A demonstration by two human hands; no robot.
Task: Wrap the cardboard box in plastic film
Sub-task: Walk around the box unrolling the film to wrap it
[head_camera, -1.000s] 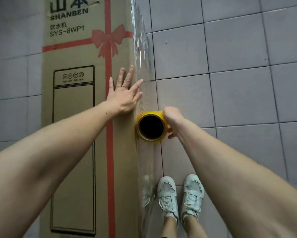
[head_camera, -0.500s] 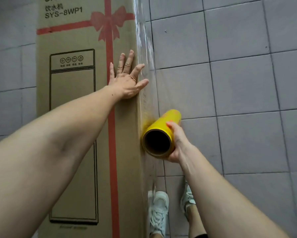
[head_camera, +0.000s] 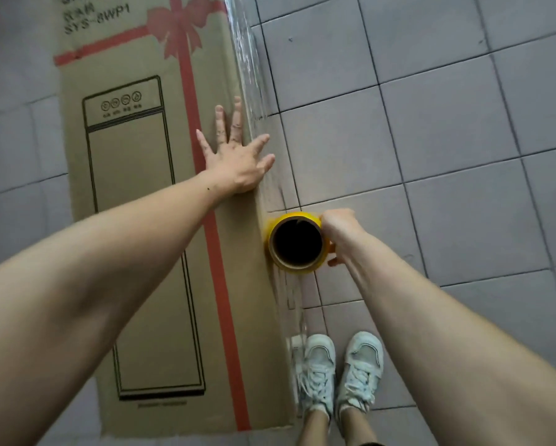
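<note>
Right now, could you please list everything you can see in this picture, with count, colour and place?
cardboard box: one, brown with red ribbon print, standing at left
plastic film: one clear sheet, along the box's right edge
film roll: one, yellow, against the box's right edge
floor tiles: many, grey, all around
shoes: two, white, bottom centre
left hand: one, flat on the box near its right edge
right hand: one, gripping the film roll

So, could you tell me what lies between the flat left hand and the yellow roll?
In the head view, only the box's film-covered edge lies between left hand and roll.
</note>
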